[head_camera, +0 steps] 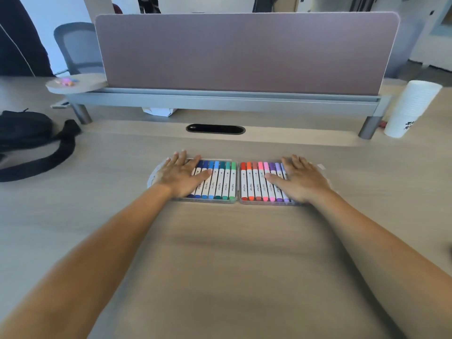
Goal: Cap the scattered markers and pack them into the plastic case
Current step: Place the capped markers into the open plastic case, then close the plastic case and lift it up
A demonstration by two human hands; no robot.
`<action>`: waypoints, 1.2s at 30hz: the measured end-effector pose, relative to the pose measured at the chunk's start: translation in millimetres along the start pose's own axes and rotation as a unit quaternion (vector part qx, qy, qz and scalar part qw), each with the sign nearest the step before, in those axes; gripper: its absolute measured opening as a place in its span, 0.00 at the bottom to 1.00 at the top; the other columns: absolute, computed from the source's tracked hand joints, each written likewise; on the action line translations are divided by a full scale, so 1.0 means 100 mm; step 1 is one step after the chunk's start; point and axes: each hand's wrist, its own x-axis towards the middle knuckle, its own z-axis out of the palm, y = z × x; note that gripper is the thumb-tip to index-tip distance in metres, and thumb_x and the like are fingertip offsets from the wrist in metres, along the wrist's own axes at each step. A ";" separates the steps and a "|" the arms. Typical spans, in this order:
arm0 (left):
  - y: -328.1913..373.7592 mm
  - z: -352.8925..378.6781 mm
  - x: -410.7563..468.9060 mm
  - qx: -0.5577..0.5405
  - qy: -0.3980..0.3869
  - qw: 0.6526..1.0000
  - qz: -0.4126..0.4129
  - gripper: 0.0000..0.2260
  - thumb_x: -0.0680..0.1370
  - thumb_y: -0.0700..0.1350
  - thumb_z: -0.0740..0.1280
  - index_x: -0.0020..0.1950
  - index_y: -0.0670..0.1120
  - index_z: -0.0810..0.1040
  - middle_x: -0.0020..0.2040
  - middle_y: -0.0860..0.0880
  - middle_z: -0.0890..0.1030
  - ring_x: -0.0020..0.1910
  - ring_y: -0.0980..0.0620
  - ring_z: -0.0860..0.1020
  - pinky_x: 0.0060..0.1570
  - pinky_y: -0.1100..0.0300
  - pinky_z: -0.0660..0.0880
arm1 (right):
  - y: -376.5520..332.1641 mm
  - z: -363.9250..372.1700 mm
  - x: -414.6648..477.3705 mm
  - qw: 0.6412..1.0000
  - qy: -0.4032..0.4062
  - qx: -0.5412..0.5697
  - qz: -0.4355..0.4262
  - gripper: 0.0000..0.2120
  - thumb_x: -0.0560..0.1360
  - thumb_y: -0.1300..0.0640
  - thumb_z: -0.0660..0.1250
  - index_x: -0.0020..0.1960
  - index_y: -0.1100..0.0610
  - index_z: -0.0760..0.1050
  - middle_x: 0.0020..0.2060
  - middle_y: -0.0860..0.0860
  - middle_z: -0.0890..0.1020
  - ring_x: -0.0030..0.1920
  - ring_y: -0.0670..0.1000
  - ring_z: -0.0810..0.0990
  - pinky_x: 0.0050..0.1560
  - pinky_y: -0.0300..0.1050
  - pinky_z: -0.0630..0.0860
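Both hands flat, fingers straight: left hand [179,176] on blue/green markers [221,181], right hand [299,178] on red/purple markers [255,182], in open plastic case [236,201] on bench [220,253].

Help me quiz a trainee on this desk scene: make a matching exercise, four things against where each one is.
Things:
1. left hand
2. right hand
3. black bag
4. stack of white cups

Places:
A. far right side of the desk
B. flat on the blue and green markers
C. far left side of the desk
D. flat on the pink and purple markers

Pairs: 1-B, 2-D, 3-C, 4-A
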 end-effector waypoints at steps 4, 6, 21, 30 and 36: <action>0.12 -0.07 -0.03 0.008 -0.003 1.000 0.016 0.30 0.79 0.70 0.45 0.79 0.62 0.48 0.81 0.49 0.42 0.79 0.43 0.41 0.76 0.45 0.39 | -0.11 -0.09 -0.10 1.000 -0.016 0.007 0.009 0.40 0.73 0.24 0.42 0.80 0.42 0.43 0.80 0.53 0.43 0.80 0.56 0.41 0.78 0.55 0.43; 0.32 -0.05 -0.08 -0.005 -0.003 0.999 0.050 0.27 0.79 0.69 0.46 0.78 0.66 0.49 0.81 0.52 0.43 0.79 0.43 0.40 0.75 0.43 0.37 | -0.29 -0.13 -0.17 1.000 -0.019 0.015 -0.016 0.35 0.75 0.26 0.44 0.78 0.36 0.44 0.80 0.52 0.42 0.79 0.58 0.39 0.77 0.59 0.41; 0.53 0.09 0.05 0.039 -0.018 0.995 0.085 0.26 0.78 0.69 0.42 0.76 0.70 0.44 0.81 0.54 0.43 0.79 0.42 0.40 0.76 0.42 0.37 | -0.65 -0.04 -0.15 0.998 -0.054 -0.014 -0.013 0.28 0.75 0.27 0.43 0.74 0.26 0.41 0.79 0.43 0.39 0.79 0.60 0.37 0.68 0.78 0.38; 0.13 0.08 0.01 -0.011 0.039 0.992 -0.119 0.38 0.75 0.73 0.47 0.80 0.55 0.45 0.80 0.41 0.48 0.78 0.36 0.47 0.76 0.41 0.47 | -0.28 -0.04 -0.37 0.994 0.024 0.016 0.108 0.34 0.74 0.27 0.45 0.78 0.38 0.52 0.79 0.53 0.52 0.78 0.63 0.48 0.73 0.66 0.52; -0.51 0.11 0.07 -0.065 0.008 0.971 -0.232 0.54 0.63 0.78 0.38 0.78 0.44 0.58 0.75 0.39 0.65 0.73 0.37 0.63 0.70 0.42 0.62 | -0.03 0.08 -0.66 0.974 0.089 0.025 0.208 0.37 0.75 0.28 0.48 0.76 0.49 0.59 0.74 0.61 0.62 0.72 0.64 0.62 0.69 0.59 0.61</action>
